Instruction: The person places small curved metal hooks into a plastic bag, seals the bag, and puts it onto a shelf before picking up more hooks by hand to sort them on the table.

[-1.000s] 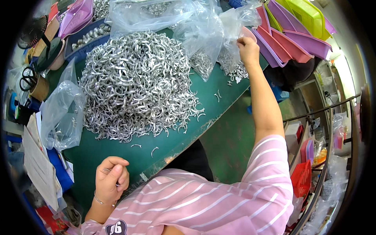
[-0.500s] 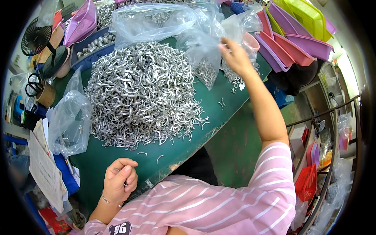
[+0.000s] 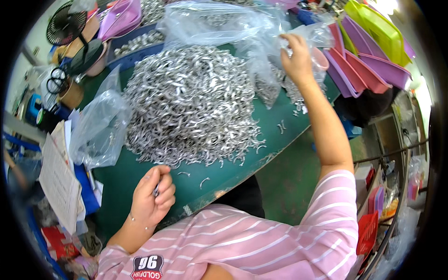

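Observation:
A big heap of small curved silvery metal pieces (image 3: 191, 107) covers much of the green table (image 3: 228, 179). Below its near edge, my left hand (image 3: 154, 193) is curled round a small metal piece (image 3: 156, 190), mostly hidden by the fingers. My right hand (image 3: 297, 58) reaches out to the far right, its fingers and thumb apart, over a clear plastic bag. Beside that hand stands a clear bag partly filled with metal pieces (image 3: 267, 91). More small metal parts (image 3: 298, 95) lie under and beyond my right wrist.
A large clear bag (image 3: 210, 25) lies behind the heap, and a crumpled clear bag (image 3: 100, 128) at its left. Pink, purple and lime plastic trays (image 3: 364, 65) are stacked far right. A blue bin (image 3: 133, 58), a fan (image 3: 66, 23) and papers (image 3: 58, 184) stand left.
The whole view has shifted, moving the table contents rightward. My right hand stays out by the bags, its fingers now pointing more upward. My left hand has tilted up toward the heap, still curled.

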`<state>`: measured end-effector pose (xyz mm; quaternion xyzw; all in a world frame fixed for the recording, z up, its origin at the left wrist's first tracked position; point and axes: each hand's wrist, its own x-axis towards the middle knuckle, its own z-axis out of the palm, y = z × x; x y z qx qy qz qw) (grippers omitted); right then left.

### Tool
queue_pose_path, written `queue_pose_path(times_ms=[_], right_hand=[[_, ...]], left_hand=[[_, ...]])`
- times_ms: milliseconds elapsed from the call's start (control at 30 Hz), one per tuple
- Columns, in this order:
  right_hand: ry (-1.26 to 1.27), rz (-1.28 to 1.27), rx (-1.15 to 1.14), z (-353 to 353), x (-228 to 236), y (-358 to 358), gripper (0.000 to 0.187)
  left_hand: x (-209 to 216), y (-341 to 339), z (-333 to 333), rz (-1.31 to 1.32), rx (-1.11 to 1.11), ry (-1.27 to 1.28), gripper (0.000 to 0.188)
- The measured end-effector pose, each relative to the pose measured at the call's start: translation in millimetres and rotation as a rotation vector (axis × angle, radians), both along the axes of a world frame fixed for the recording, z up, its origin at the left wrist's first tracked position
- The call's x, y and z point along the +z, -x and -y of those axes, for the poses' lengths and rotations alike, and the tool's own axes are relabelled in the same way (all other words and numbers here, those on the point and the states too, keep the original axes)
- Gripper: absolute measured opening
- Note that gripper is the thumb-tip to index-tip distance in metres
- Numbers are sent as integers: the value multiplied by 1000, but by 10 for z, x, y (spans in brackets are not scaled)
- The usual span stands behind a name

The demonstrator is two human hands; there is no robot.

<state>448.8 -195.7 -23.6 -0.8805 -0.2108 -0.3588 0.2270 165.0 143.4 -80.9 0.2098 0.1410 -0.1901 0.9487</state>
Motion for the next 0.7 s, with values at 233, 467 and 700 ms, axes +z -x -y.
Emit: queue_pose_path(times_ms=[233, 467, 700], right_hand=[[393, -110, -222, 46, -33, -242, 45], [419, 130, 193, -833, 176, -134, 51], [632, 248, 175, -1068, 69, -62, 24]], left_hand=[[-29, -90, -44, -87, 45, 207, 41], [180, -389, 7, -9, 19, 237, 38], [874, -1462, 327, 169, 38, 95, 40]])
